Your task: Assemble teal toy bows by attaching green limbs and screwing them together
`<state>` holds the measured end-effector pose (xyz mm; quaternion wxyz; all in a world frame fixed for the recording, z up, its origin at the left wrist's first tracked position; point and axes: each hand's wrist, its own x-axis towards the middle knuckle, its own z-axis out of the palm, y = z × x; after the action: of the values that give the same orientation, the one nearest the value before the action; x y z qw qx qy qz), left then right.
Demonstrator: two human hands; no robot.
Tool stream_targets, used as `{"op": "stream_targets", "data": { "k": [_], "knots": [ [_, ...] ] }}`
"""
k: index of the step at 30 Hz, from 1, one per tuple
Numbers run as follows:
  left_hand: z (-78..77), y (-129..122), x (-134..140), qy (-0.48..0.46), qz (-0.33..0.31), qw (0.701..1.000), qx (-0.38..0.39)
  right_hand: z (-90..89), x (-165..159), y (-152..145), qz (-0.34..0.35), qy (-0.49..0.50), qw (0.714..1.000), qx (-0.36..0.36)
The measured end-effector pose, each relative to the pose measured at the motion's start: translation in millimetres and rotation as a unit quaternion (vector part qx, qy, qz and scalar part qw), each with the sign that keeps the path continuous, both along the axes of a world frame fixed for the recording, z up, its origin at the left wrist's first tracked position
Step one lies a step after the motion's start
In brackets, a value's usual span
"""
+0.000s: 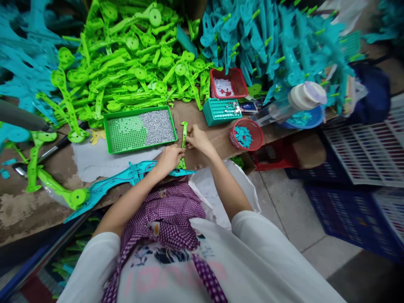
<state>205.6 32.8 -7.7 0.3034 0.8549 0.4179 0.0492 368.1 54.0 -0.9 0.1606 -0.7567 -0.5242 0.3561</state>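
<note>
A narrow light-green plastic part (pixel 184 131) points away from me at the front of the bench. My left hand (pixel 169 160) has its fingers closed around the middle of this part, over a long blue plastic piece (pixel 131 173). From the right, my right hand (pixel 198 139) reaches in with curled fingers, the tips at the part's right edge. Whether something small is pinched there is too fine to see. The blue piece lies along the bench edge, partly hidden under my left forearm, with a green arm-shaped part (pixel 67 195) at its left end.
A green tray (pixel 107 134) of small silvery screws stands ahead. To the right are a teal basket (pixel 221 112), a red basket (pixel 241 80) and a round red basket (pixel 257 143) of blue pieces. Green parts (pixel 135 59) and blue parts (pixel 268 46) are heaped behind.
</note>
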Motion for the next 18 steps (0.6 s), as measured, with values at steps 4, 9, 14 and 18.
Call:
{"op": "stream_targets", "data": {
  "k": [4,9,14,18],
  "knots": [
    [-4.6,1,-1,-0.017,0.003,1.0,0.002,-13.9,10,-1,-0.071,0.154,0.986,0.004],
    [-6.2,2,-2,-0.035,0.001,0.999,0.0,-30.4,13,-17,-0.096,0.253,0.96,0.076],
    [-6.1,3,-2,-0.035,0.006,0.999,-0.006,-40.5,10,-30,-0.099,0.222,0.961,0.129],
    [-6.1,4,-2,-0.041,0.01,0.999,-0.008,-40.6,11,-26,-0.078,0.195,0.967,0.143]
  ]
}}
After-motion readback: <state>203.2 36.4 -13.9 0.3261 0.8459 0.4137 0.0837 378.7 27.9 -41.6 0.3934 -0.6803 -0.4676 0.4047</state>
